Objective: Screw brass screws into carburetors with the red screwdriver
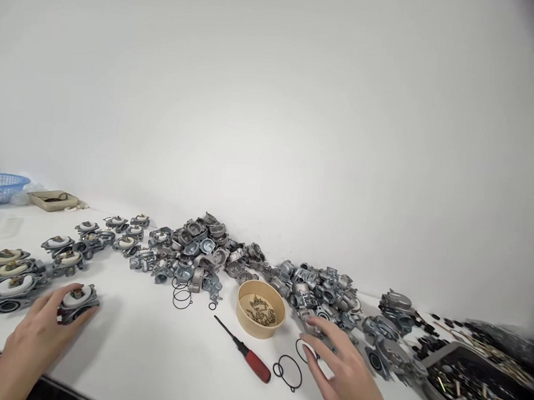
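Observation:
My left hand (40, 333) is closed around a carburetor body (78, 301) with a white float on top, which rests on the table at the left. My right hand (344, 367) hovers over the table at the right, fingers apart. By its thumb and index finger lies a thin black rubber gasket ring (299, 352), partly hidden by them. Beside it are another black gasket ring (301, 376) and a smaller O-ring. A screwdriver (255, 365) with a red and black handle lies between the hands. Behind it stands a round tan bowl (241, 314) holding small brass-coloured screws.
Carburetors with floats (16, 285) stand in rows at the left. A heap of metal float bowls (200, 244) and a pile of carburetor bodies (318, 289) line the wall. A grey tray (440, 398) of small parts sits far right; a blue basket (2, 190) far left.

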`<state>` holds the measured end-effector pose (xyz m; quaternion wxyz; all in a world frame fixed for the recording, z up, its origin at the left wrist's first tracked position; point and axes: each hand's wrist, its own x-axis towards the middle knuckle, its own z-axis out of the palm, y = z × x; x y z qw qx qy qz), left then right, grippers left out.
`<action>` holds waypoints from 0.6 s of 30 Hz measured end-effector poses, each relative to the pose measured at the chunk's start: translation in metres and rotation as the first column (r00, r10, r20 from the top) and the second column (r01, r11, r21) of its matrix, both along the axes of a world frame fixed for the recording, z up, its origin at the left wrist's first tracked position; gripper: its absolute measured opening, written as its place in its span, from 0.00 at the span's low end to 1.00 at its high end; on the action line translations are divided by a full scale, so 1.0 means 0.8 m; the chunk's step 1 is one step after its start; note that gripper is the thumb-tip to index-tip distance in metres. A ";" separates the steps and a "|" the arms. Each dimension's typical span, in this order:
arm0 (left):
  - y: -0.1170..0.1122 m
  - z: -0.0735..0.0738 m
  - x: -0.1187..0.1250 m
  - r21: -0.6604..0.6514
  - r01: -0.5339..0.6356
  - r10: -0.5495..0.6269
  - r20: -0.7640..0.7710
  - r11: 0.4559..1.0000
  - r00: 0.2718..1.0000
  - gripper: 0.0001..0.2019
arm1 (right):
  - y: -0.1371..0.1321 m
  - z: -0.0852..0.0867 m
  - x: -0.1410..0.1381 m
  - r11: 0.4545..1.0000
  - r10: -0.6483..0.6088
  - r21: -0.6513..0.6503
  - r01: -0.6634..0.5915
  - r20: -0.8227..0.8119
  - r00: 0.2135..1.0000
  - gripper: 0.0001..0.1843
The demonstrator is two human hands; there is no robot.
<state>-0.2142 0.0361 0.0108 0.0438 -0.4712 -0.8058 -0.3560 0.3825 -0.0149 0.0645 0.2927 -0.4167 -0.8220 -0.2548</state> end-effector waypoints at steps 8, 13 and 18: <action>-0.009 0.010 0.085 0.205 0.533 -0.570 0.239 0.821 0.786 0.24 | 0.152 0.062 -0.071 0.785 -0.235 -0.599 0.158 -0.053 0.971 0.16; -0.011 0.016 0.190 0.225 0.763 -0.791 0.270 0.606 0.549 0.16 | 0.237 0.070 -0.122 0.630 -0.293 -0.738 0.242 0.064 0.954 0.17; -0.018 0.020 0.271 0.185 0.850 -0.850 0.309 0.493 0.426 0.19 | 0.284 0.054 -0.176 0.416 -0.382 -0.832 0.366 0.206 0.901 0.20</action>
